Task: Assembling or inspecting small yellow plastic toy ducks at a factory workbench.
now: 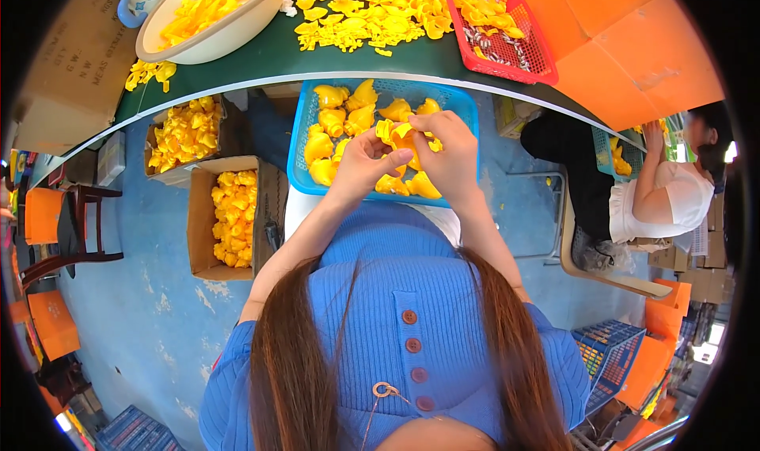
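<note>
One yellow piece (404, 139): I see left hand (364, 164) and right hand (450, 155) pinching it from either side, over the blue basket (296, 150).

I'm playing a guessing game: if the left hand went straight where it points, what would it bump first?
The left hand would likely meet the yellow piece between it and the right hand; they seem to touch, though depth is unclear.

Dark printed capital lettering (77, 61), several slanted lines, on brown cardboard carton (67, 117), upper left.
</note>
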A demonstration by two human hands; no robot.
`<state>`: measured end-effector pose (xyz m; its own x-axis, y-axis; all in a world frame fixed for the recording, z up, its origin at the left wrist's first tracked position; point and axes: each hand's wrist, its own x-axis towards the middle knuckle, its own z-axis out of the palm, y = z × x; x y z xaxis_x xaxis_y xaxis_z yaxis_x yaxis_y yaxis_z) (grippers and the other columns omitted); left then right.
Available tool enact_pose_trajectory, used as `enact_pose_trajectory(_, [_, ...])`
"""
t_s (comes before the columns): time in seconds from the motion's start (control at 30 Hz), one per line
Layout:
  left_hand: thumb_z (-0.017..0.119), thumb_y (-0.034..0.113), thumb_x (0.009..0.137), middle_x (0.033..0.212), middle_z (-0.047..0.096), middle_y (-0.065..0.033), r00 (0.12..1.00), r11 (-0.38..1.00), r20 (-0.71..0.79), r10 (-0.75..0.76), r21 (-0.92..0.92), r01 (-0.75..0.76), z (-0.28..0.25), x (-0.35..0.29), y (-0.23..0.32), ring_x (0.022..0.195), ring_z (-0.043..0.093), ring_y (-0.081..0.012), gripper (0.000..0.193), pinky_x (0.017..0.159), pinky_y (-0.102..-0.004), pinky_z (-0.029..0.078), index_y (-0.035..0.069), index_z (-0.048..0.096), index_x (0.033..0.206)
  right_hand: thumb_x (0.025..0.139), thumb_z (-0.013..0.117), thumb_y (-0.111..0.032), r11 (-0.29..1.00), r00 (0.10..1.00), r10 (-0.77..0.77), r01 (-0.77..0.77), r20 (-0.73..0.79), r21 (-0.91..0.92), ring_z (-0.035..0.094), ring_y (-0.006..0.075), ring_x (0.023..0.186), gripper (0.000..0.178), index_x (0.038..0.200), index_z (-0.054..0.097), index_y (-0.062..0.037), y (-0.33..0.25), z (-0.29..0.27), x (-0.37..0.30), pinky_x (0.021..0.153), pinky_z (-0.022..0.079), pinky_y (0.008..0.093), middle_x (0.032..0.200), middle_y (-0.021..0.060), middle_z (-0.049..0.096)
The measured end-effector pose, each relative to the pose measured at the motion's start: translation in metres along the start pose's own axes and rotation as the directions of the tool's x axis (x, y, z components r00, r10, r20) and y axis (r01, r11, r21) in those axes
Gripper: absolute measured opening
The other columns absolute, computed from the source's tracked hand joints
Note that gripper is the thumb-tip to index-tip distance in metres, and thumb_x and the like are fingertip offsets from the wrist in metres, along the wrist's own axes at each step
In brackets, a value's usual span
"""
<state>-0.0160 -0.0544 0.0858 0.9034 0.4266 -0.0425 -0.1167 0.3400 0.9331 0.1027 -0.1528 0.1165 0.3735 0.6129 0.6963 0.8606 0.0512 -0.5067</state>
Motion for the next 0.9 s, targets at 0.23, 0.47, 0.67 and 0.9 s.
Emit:
enact_pose_trajectory(0.23, [0.072, 0.020, 0.077, 0.097, 0.062, -0.0039, 0.999, 0.996, -0.016, 0.035, 0.077, -0.034, -0.0014, 0.0004, -0.0047, 0.084, 0.058, -0.0096, 0.043, 0.066, -0.0230, 0.051, 0.002, 0.055, 0.112, 0.067, 0.065, 0.002, 0.997, 0.996, -0.080, 0.079, -0.029, -0.014, 0.059, 0.0240, 0.070, 0.012, 0.076, 0.060, -0.0041, -0.0008, 0.0014, 0.0003, 0.062, 0.047, 0.0337, 0.074, 0.0068, 0.062])
enact_pose_trajectory(0.47, [0.072, 0.020, 0.078, 0.097, 0.062, -0.0039, 1.000, 1.000, -0.011, 0.011, 0.029, -0.011, 0.0005, -0.0015, 0.0024, 0.085, 0.059, -0.0103, 0.042, 0.067, -0.0233, 0.051, 0.002, 0.055, 0.112, 0.068, 0.064, 0.003, 1.000, 1.000, -0.014, 0.013, 0.015, 0.014, 0.058, 0.0239, 0.070, 0.012, 0.077, 0.060, -0.0032, -0.0019, 0.0003, -0.0001, 0.062, 0.046, 0.0335, 0.073, 0.0071, 0.061])
enact_pose_trajectory(0.67, [0.071, 0.020, 0.078, 0.098, 0.062, -0.0040, 1.000, 0.999, 0.003, 0.008, 0.045, -0.008, -0.0011, -0.0010, 0.0018, 0.085, 0.059, -0.0106, 0.042, 0.067, -0.0234, 0.051, 0.002, 0.054, 0.112, 0.068, 0.064, 0.003, 1.000, 1.000, 0.008, -0.009, 0.017, 0.011, 0.058, 0.0246, 0.069, 0.012, 0.078, 0.060, -0.0025, -0.0024, 0.0006, -0.0002, 0.062, 0.046, 0.0337, 0.072, 0.0077, 0.060])
enact_pose_trajectory(0.9, [0.070, 0.025, 0.079, 0.090, 0.060, -0.0032, 1.000, 0.999, -0.006, 0.030, 0.014, -0.030, 0.0026, -0.0019, 0.0035, 0.078, 0.056, -0.0083, 0.039, 0.065, -0.0216, 0.047, 0.003, 0.055, 0.108, 0.068, 0.065, 0.004, 0.999, 0.999, 0.034, -0.033, -0.020, 0.023, 0.058, 0.0262, 0.068, 0.013, 0.078, 0.059, -0.0021, -0.0026, 0.0022, -0.0012, 0.061, 0.047, 0.0346, 0.073, 0.0092, 0.060])
